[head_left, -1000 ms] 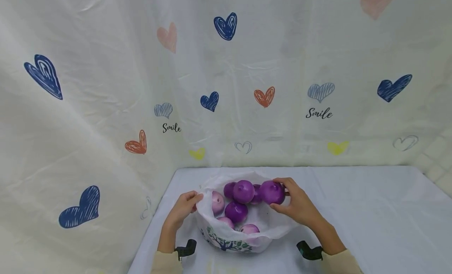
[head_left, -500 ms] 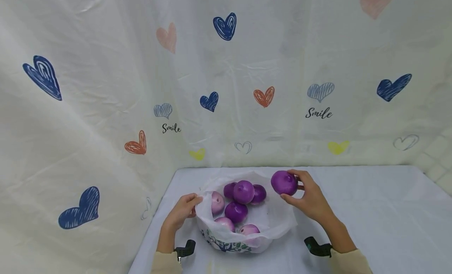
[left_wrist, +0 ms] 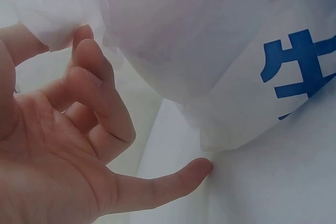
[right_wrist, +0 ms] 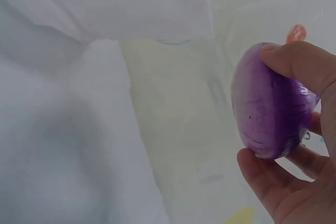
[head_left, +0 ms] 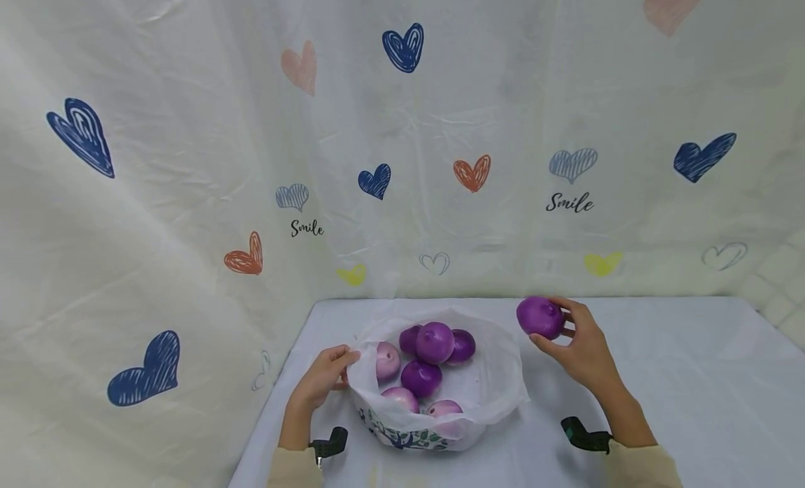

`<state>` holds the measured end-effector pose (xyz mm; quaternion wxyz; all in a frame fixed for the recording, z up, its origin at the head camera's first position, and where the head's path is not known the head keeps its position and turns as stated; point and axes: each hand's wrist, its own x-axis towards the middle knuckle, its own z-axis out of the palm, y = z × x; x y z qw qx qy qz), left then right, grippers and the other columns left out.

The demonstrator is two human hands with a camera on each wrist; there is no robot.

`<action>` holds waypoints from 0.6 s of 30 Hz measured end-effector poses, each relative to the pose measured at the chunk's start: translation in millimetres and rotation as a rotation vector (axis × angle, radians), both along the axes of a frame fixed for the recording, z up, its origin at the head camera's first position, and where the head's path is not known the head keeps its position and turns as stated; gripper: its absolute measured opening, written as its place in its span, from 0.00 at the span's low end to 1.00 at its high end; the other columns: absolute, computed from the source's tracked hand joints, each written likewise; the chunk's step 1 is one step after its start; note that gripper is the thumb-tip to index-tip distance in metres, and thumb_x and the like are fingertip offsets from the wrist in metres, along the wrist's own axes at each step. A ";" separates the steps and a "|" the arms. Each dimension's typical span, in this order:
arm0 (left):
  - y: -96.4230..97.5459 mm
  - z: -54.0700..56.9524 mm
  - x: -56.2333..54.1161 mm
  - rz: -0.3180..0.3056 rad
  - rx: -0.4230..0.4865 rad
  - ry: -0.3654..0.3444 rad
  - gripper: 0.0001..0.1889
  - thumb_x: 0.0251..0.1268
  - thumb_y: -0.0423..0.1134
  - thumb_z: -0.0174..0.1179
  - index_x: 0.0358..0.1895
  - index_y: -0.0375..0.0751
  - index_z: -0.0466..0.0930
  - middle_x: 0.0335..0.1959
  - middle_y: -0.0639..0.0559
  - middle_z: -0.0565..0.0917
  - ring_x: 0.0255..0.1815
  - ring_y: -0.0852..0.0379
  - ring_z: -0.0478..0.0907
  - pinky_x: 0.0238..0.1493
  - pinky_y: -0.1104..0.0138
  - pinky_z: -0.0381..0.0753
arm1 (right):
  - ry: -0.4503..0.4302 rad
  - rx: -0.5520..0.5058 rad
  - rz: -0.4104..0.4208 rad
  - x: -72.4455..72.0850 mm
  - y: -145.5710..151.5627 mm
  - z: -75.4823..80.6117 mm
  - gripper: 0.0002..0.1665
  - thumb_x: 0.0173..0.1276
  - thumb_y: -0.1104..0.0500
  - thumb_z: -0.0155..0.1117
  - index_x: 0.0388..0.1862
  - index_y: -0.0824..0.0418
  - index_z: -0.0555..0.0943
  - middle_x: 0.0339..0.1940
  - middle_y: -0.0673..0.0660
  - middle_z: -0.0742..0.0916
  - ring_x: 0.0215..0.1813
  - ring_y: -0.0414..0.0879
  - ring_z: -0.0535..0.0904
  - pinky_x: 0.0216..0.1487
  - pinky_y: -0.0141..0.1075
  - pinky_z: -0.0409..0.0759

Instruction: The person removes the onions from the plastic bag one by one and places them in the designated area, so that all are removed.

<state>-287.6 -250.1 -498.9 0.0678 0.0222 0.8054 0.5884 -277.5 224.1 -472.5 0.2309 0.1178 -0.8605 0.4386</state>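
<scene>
In the head view a white plastic bag with a printed tree on its front stands with its mouth spread wide. Inside lie several purple onions, some dark and some paler pink like the pale onion. My left hand pinches the bag's left rim; the left wrist view shows thumb and index finger on the thin film, other fingers partly curled. To the right of the bag, raised above the table, my right hand holds a dark purple onion between thumb and fingertips.
The bag stands on a white-covered table, which extends to its right. Behind rises a pale curtain printed with hearts and "Smile". A black wrist camera mount projects from the right wrist, another mount from the left.
My right hand has lifted the dark purple onion out of the bag and carried it up and to the right. The left hand keeps its grip on the rim, almost unmoved.
</scene>
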 end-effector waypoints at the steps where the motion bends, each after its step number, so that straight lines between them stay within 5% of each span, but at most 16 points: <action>1: 0.0 -0.1 -0.5 -0.001 0.002 -0.003 0.16 0.75 0.48 0.59 0.36 0.38 0.76 0.24 0.52 0.71 0.31 0.55 0.71 0.40 0.56 0.79 | -0.010 0.002 -0.008 -0.6 1.8 -0.9 0.48 0.59 0.59 0.80 0.73 0.68 0.65 0.65 0.70 0.74 0.61 0.68 0.76 0.46 0.09 0.66; 5: -0.4 0.4 -1.0 0.001 0.008 -0.011 0.16 0.75 0.48 0.60 0.36 0.37 0.76 0.25 0.52 0.72 0.31 0.54 0.71 0.40 0.56 0.79 | -0.054 0.005 -0.029 -3.4 7.9 -5.5 0.48 0.61 0.57 0.79 0.74 0.68 0.64 0.66 0.72 0.73 0.62 0.69 0.74 0.46 0.10 0.66; 7: -0.7 0.3 -1.6 0.001 0.008 -0.013 0.15 0.75 0.48 0.60 0.36 0.38 0.76 0.25 0.52 0.72 0.31 0.55 0.72 0.40 0.56 0.79 | -0.076 0.011 -0.041 -4.4 10.2 -8.4 0.48 0.61 0.56 0.78 0.74 0.68 0.64 0.67 0.72 0.72 0.62 0.69 0.74 0.48 0.17 0.75; 10: -1.1 -0.1 -2.1 -0.002 0.007 -0.015 0.15 0.75 0.48 0.59 0.36 0.39 0.76 0.25 0.52 0.72 0.30 0.55 0.72 0.40 0.56 0.79 | -0.109 0.019 -0.056 -5.8 12.0 -13.6 0.48 0.62 0.55 0.78 0.74 0.68 0.63 0.68 0.73 0.72 0.62 0.70 0.74 0.52 0.40 0.86; 12: -1.3 -0.4 -2.3 -0.005 0.005 -0.016 0.15 0.75 0.48 0.59 0.36 0.39 0.76 0.25 0.52 0.72 0.30 0.55 0.72 0.41 0.56 0.79 | -0.128 0.023 -0.071 -6.8 12.5 -17.2 0.48 0.63 0.55 0.77 0.74 0.69 0.62 0.68 0.73 0.71 0.62 0.70 0.74 0.55 0.55 0.82; 18: -1.7 -1.8 -2.3 -0.006 0.005 -0.014 0.15 0.75 0.48 0.60 0.35 0.39 0.75 0.25 0.52 0.71 0.31 0.55 0.72 0.41 0.56 0.79 | -0.171 0.003 -0.094 -10.1 13.1 -27.3 0.48 0.63 0.56 0.77 0.75 0.70 0.61 0.69 0.74 0.70 0.64 0.70 0.72 0.57 0.59 0.79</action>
